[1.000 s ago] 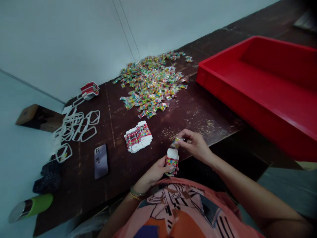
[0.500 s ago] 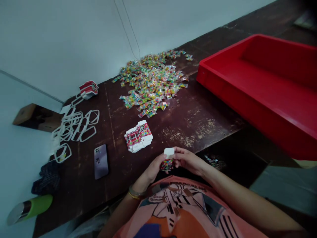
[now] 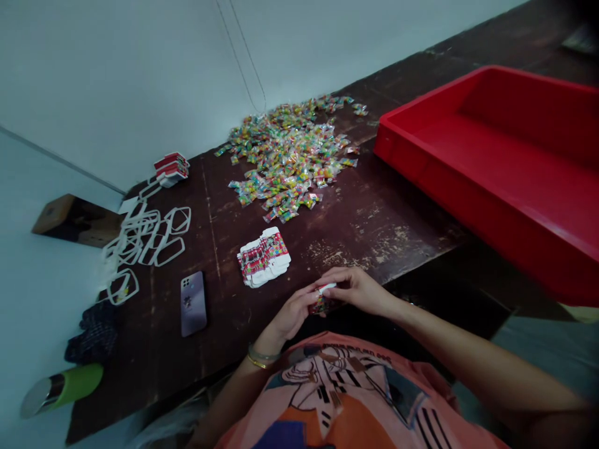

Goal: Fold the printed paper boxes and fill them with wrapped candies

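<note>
Close to my body, at the table's front edge, a small printed candy box [image 3: 321, 304] with a white flap is between my hands. My left hand [image 3: 294, 313] grips its left side. My right hand [image 3: 360, 290] is closed on it from the right, thumb and fingers at the white flap on top. The fingers cover much of the box, and its inside is hidden. Just beyond my hands lies a stack of flattened printed cartons [image 3: 264, 257]. Farther back spreads a large heap of small wrapped candies [image 3: 294, 156].
A big red tray [image 3: 449, 156] stands at the right. On the left are a phone [image 3: 193, 304], several white frame-like pieces [image 3: 140, 234], red-and-white cartons [image 3: 171, 168], a brown box [image 3: 77, 219], dark cloth [image 3: 92, 333] and a green bottle [image 3: 82, 381].
The white flap stood up from the box before; now it is folded down under my fingers. My right hand has moved over the top of the box.
</note>
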{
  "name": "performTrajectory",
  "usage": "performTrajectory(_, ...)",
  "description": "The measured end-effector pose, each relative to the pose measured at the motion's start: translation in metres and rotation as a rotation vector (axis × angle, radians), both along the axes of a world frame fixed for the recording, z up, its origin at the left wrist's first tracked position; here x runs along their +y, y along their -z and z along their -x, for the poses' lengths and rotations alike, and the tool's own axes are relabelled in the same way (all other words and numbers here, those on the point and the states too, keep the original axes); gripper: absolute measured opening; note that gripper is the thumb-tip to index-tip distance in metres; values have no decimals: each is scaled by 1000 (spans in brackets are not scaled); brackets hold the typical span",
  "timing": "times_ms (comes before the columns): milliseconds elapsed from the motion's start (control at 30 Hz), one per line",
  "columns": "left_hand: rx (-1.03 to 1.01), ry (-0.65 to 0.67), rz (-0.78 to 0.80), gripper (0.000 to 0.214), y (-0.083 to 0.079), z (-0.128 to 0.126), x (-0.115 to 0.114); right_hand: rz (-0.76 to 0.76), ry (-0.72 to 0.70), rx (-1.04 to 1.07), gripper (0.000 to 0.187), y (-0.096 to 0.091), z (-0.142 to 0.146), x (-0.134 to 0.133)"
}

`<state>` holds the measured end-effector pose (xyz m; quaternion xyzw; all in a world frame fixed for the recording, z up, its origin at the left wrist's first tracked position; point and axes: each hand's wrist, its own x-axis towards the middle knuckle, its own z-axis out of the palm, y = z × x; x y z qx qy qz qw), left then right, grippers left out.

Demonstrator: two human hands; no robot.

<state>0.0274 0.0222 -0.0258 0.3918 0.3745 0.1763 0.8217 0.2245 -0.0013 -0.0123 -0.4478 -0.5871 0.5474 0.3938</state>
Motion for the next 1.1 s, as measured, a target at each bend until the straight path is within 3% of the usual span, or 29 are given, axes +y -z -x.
performTrajectory(67,-9,23,-25,43,2,3,-2,54,13,36,25,7,2,1)
performTrajectory(233,7,-105,80,44,12,-2,-14,-184,187,-145,28,23,23,-15)
performTrajectory(300,-11,-81,117,45,13,-6,-19,-179,216,-181,28,23,19,-26)
performTrajectory(367,-25,31,98,48,9,-7,-19,-109,210,-205,26,18,-6,-38)
performTrajectory(467,-6,131,-42,47,-2,3,-9,-36,199,-364,28,8,-69,-53)
performTrajectory(533,46,43,-115,44,-7,16,2,-62,126,-528,26,7,-103,-52)
performTrajectory(600,91,-102,-109,41,-8,30,11,-142,46,-614,25,13,-107,-36)
performTrajectory(667,99,-221,-69,38,-5,39,15,-245,-45,-615,26,22,-77,-4)
performTrajectory(733,83,-271,-29,37,-2,43,14,-370,-139,-602,28,30,-25,39)
performTrajectory(800,70,-246,3,36,0,44,8,-509,-128,-694,35,37,28,86)
performTrajectory(867,67,-196,29,35,-1,45,1,-606,-209,-838,53,41,67,127)
performTrajectory(933,65,-172,45,35,-2,49,-5,-659,-284,-907,55,42,88,155)
performTrajectory(1000,66,-193,64,34,-2,55,-7,-690,-325,-919,38,42,93,168)
performTrajectory(1100,36,-261,79,37,0,62,-1,-720,-352,-953,20,37,85,155)
